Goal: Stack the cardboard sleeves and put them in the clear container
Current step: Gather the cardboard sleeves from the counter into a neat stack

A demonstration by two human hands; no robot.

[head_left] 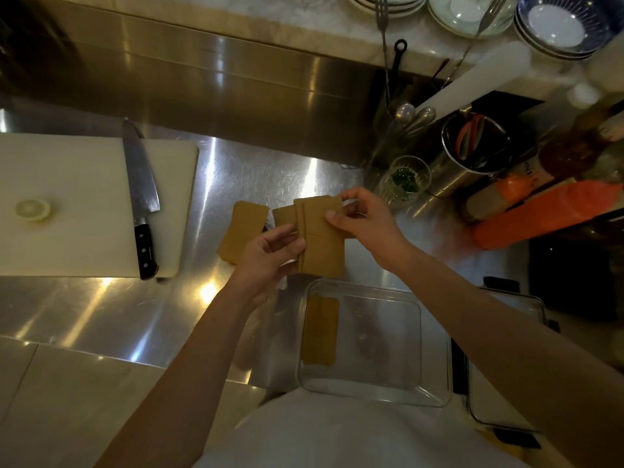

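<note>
Steel counter (pixel 101 315) shines under warm light, and on it, at your left, lies a white cutting board (pixel 67 204) with a big knife (pixel 140 197) and a slice of lemon (pixel 32 209). At the far right stand a glass (pixel 403 179), a metal pot of utensils (pixel 472 153) and orange bottles (pixel 547 211).

Your two hands hold a small stack of cardboard sleeves (pixel 319 238) above the counter. Your left hand (pixel 266 258) grips the stack at its left edge, fingers closed around it. Your right hand (pixel 368 221) pinches the upper right corner between thumb and fingers. One more sleeve (pixel 241 231) lies flat on the counter, just beside the left hand.

Near your body sits the clear container (pixel 435 393), open. One sleeve (pixel 320 331) already lies inside, along its left wall.
</note>
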